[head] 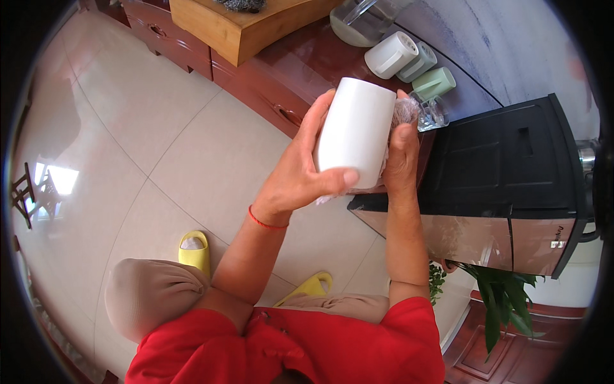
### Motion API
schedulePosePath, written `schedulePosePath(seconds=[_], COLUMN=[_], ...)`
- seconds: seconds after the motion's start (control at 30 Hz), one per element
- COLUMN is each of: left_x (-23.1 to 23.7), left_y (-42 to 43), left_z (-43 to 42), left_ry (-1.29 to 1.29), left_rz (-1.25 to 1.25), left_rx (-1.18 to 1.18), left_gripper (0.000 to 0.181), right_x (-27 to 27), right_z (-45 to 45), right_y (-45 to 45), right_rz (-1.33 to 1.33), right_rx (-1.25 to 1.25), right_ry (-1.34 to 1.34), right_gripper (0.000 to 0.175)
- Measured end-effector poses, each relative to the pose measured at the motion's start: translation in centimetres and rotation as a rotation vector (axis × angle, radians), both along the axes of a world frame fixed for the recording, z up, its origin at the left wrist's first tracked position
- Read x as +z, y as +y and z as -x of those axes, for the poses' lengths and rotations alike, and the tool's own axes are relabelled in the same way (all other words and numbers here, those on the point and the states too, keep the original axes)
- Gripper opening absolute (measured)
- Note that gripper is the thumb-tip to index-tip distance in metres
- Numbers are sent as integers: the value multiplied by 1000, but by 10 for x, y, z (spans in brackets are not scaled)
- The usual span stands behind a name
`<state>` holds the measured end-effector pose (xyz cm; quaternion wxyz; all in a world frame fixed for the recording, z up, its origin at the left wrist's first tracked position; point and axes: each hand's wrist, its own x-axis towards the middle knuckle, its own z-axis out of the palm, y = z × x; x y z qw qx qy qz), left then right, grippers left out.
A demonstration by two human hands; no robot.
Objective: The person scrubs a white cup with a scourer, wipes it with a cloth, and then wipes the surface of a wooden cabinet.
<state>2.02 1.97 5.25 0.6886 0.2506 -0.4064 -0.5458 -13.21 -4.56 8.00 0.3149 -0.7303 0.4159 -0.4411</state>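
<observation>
A white ceramic vessel (356, 132), smooth on the side I see, is held up between both hands. My left hand (300, 168) grips it from the left, its thumb across the lower front. On the other side, my right hand (403, 153) presses a pale, crumpled cloth (404, 113) against the vessel; part of the cloth shows below it too. Beyond the hands, a white mug (391, 55), a grey mug (418, 61) and a light green mug (434, 84) lie on their sides, with clear glassware (433, 114) near them.
The mugs lie on a glossy dark red cabinet (307, 55) by the wall. A wooden tray or block (249, 36) and a glass pitcher (357, 24) are at its back. To the right stands a black-topped appliance (503, 158), with a green plant (503, 297) below it.
</observation>
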Motion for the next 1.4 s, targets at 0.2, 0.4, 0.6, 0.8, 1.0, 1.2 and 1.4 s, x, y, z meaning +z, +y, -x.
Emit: schedulePosePath(seconds=[0.2,0.4,0.6,0.8,1.0,1.2,1.4], left_x=[-9,-27,-1,-4,-11,-16,-36], left_y=[-3,-8,7,3,5,3,-8], left_z=[2,0,2,15,22,-2,5], left_ry=[-110,-393,-495,-775,-960,-108,814], left_rz=[-158,-67,26,117,225,3,-157], left_rx=[217,347,300,592,752,170,-384], left_gripper=[97,90,88,84,78,80,84], right_x=[18,27,14,26,33,38,51], right_z=[21,-4,23,24,2,25,35], right_y=[-11,5,-24,-12,-1,-10,1], right_rz=[180,611,523,413,409,96,190], right_rx=[-15,252,-257,-134,48,-176,-24], right_ry=[-6,444,317,89,403,154,-28], right_gripper=[53,32,20,37,41,32,44])
